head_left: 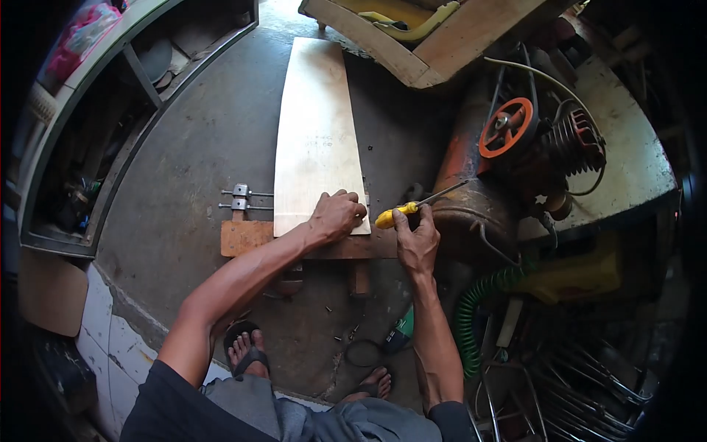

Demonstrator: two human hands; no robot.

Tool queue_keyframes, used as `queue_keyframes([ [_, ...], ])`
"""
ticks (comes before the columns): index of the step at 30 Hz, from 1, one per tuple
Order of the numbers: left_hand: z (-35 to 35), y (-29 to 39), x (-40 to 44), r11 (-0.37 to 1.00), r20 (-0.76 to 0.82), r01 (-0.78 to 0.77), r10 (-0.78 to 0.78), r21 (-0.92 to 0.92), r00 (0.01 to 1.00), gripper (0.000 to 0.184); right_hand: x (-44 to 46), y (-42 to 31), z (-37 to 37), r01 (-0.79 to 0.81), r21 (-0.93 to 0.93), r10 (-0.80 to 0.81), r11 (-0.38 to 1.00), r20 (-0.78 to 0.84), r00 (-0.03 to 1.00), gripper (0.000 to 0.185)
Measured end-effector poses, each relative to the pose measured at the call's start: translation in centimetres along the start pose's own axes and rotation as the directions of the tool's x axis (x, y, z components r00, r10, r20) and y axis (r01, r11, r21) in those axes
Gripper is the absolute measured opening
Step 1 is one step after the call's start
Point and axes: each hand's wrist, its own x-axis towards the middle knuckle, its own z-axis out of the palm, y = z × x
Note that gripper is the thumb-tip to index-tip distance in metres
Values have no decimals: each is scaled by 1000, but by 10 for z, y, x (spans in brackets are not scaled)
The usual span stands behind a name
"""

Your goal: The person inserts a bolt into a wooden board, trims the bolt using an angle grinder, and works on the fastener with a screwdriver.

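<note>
A long pale wooden board (317, 125), tapering towards its far end, lies over a brown wooden support (247, 237). My left hand (339, 216) rests on the board's near right corner with its fingers curled and pressed together. Whatever those fingers may pinch is hidden. To the right of the board, my right hand (417, 239) grips a screwdriver (387, 219) by its yellow handle. Its metal shaft points up and to the right, away from the board. Beside the board's left edge sits a metal clamp (241, 197) with two rods running under the wood.
An air compressor with an orange wheel (506, 127) stands at the right, near a green coiled hose (465, 317). A green tool (400, 331) and small bits lie on the floor by my feet. An open cabinet (143, 74) lines the left; a wooden box (427, 55) is ahead.
</note>
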Motion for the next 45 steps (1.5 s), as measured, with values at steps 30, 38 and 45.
queue_keyframes([
  [30, 6, -4, -3, 1000, -118, -27, 28, 9, 993, 18, 3, -2, 9, -12, 39, 12, 999, 24, 1000, 30],
  [38, -10, -4, -17, 998, -52, 65, -65, 7, 997, 40, 7, 3, 20, 79, 71, -80, 994, 9, 997, 28],
  [45, -10, -8, -32, 999, -33, 41, -40, 10, 999, 45, 4, 19, 52, 262, -47, -261, 964, 31, 965, 26],
])
